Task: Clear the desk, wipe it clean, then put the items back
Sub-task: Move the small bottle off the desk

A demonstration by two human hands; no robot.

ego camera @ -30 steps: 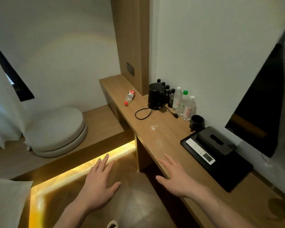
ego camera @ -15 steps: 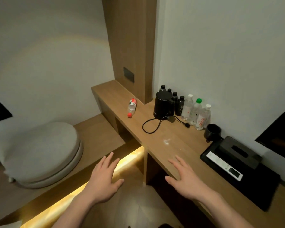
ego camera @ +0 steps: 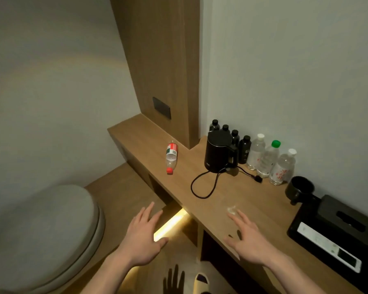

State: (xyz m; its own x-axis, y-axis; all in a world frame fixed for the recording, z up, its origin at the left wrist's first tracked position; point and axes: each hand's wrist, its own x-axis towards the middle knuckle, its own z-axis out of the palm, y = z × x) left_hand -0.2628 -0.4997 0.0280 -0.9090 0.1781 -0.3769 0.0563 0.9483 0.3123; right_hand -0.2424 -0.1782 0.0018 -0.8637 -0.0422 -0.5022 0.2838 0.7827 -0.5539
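Note:
A long wooden desk (ego camera: 261, 200) runs along the right wall. A red-capped bottle (ego camera: 171, 157) lies on its side at the far end. A black kettle (ego camera: 219, 154) with a loose cord (ego camera: 206, 185) stands by several small black bottles (ego camera: 235, 137) and three clear water bottles (ego camera: 269, 161). A black mug (ego camera: 299, 186) sits beside a black tray (ego camera: 300, 232) holding a tissue box (ego camera: 348, 217) and a white remote (ego camera: 329, 245). A small crumpled scrap (ego camera: 232, 209) lies mid-desk. My right hand (ego camera: 249, 240) hovers open over the desk's front edge. My left hand (ego camera: 146, 236) is open over the floor.
A round grey cushioned seat (ego camera: 40, 238) rests on a low wooden platform (ego camera: 123, 187) at left, lit underneath by a yellow strip light (ego camera: 172, 223). A wooden wall panel (ego camera: 157, 66) with a dark socket plate rises behind the desk. A slippered foot (ego camera: 201, 282) shows below.
The view has swung left and closer to the desk, so the kettle and bottles sit nearer the centre. Both hands stay open and have moved forward slightly.

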